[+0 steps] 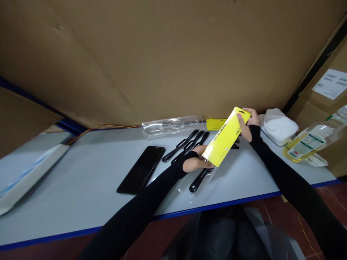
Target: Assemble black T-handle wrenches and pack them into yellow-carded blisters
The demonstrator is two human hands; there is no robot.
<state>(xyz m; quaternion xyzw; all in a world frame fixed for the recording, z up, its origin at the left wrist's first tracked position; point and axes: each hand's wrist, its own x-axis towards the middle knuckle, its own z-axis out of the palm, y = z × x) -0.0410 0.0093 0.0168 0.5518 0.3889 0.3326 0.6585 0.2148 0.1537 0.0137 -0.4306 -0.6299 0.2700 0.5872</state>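
Observation:
A yellow printed card [226, 139] slants up to the right between my two hands. My right hand [248, 124] pinches its upper end near the hanging slot. At the lower end, my left hand [196, 161] grips the card together with a clear plastic package; a black-handled tool [200, 180] sticks out below my fingers. Left of this hand several black tools [180, 145] lie side by side on the table. More yellow cards [215, 124] lie behind the held one, partly covered by it.
Empty clear plastic shells [170, 126] lie along the cardboard wall. A black phone [141, 169] rests on the grey table [81, 180]. At the right are a white cloth [279, 124] and a bottle of yellow liquid [307, 142]. A white box [32, 177] stands at the left.

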